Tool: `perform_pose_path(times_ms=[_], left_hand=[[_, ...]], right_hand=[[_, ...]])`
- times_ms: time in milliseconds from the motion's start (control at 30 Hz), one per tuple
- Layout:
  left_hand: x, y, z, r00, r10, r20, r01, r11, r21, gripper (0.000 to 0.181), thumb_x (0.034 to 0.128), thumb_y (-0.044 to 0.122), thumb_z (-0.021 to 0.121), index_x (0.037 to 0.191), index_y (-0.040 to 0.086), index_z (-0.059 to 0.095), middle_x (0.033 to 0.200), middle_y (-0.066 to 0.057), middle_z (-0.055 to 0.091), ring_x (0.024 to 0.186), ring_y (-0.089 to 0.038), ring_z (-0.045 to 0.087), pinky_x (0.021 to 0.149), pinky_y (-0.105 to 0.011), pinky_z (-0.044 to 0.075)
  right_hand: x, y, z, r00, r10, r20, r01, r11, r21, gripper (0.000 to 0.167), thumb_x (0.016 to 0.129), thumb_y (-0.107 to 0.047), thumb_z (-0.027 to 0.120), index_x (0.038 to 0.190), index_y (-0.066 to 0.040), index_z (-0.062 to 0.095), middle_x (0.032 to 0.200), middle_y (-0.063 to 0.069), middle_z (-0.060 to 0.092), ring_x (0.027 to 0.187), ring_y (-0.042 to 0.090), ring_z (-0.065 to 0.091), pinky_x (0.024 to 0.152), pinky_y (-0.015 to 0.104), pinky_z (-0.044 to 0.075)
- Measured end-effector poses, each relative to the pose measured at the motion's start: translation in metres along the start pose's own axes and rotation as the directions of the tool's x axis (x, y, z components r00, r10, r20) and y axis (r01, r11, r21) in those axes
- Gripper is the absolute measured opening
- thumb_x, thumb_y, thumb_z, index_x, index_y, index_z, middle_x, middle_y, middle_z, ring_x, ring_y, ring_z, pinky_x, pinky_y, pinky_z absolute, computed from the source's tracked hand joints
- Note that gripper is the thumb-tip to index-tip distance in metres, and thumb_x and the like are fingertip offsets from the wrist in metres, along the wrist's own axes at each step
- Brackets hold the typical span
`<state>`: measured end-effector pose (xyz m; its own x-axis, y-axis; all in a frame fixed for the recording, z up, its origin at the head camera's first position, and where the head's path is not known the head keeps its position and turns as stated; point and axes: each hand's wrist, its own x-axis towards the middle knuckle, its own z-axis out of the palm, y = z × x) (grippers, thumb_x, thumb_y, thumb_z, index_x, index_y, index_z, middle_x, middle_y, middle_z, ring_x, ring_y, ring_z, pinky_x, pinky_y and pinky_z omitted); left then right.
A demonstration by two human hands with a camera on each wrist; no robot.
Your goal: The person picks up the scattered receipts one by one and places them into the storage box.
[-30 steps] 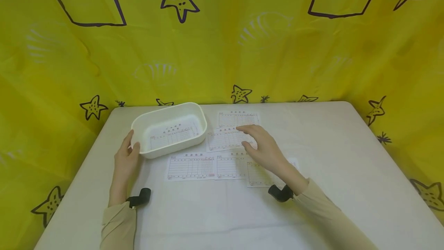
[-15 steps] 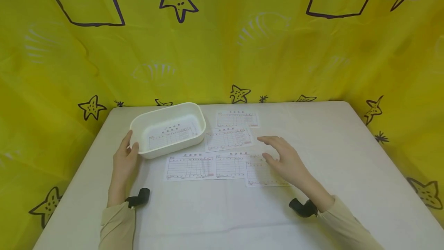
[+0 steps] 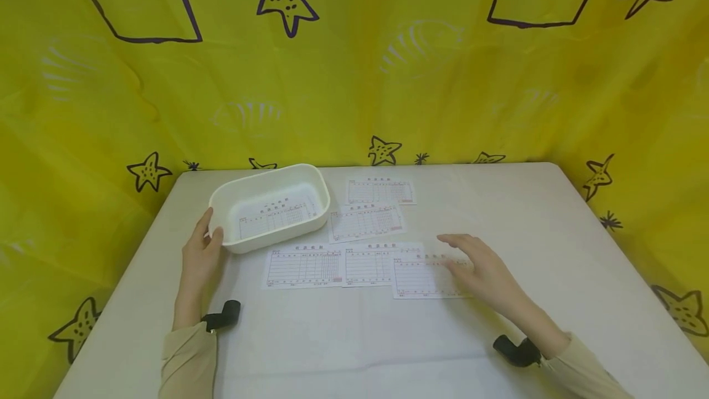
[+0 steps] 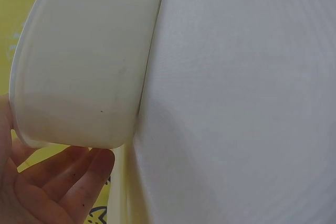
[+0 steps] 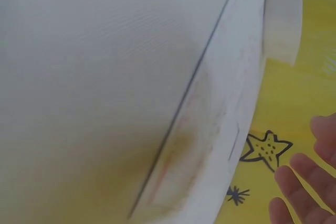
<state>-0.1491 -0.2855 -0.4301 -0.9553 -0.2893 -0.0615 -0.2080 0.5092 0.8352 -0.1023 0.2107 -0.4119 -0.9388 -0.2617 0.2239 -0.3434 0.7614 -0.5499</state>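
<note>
A white plastic tub (image 3: pixel 269 239) with rounded corners stands at the table's left rear, with printed receipt slips (image 3: pixel 271 217) lying in it. My left hand (image 3: pixel 200 254) holds the tub by its near left corner; the left wrist view shows curled fingers (image 4: pixel 79 182) against its end wall. Above the rightmost receipt slip (image 3: pixel 418 282) hovers my right hand (image 3: pixel 487 273), fingers loosely spread and holding nothing. That slip overlaps the middle slip (image 3: pixel 365 266), beside the left slip (image 3: pixel 301 270). Behind them lie a tilted slip (image 3: pixel 365 223) and a rear slip (image 3: pixel 379 191).
White cloth covers the table (image 3: pixel 554 220), with a fold running across its front part. A yellow curtain (image 3: pixel 354 91) with starfish drawings hangs behind the table and along its sides. Each wrist carries a black camera mount (image 3: pixel 224 314).
My right hand has moved right and toward me, from over the middle slips to over the rightmost one, uncovering the slips behind. The left hand and the tub have stayed put.
</note>
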Motion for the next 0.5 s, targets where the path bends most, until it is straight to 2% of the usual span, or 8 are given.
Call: perform_pose_path(times_ms=[300, 500], left_hand=[[0.002, -0.001, 0.000, 1.000, -0.007, 0.002, 0.007, 1.000, -0.001, 0.057, 0.1018, 0.039, 0.034, 0.155, 0.032, 0.014, 0.163, -0.005, 0.012, 0.142, -0.047, 0.028, 0.115, -0.059, 0.028], [0.002, -0.003, 0.000, 1.000, 0.000, 0.002, 0.000, 1.000, -0.002, 0.057, 0.1018, 0.039, 0.034, 0.155, 0.032, 0.014, 0.163, -0.005, 0.013, 0.142, -0.046, 0.029, 0.114, -0.059, 0.028]], right_hand=[[-0.010, 0.022, -0.003, 0.999, 0.018, 0.048, -0.017, 1.000, -0.024, 0.050, 0.086, -0.004, 0.064, 0.134, -0.008, 0.052, 0.134, 0.017, 0.056, 0.124, 0.040, 0.050, 0.099, 0.061, 0.041], [-0.012, 0.034, -0.007, 0.994, 0.020, 0.104, -0.012, 0.997, -0.078, 0.053, 0.085, -0.005, 0.066, 0.136, -0.005, 0.050, 0.133, 0.021, 0.055, 0.122, 0.044, 0.050, 0.099, 0.062, 0.041]])
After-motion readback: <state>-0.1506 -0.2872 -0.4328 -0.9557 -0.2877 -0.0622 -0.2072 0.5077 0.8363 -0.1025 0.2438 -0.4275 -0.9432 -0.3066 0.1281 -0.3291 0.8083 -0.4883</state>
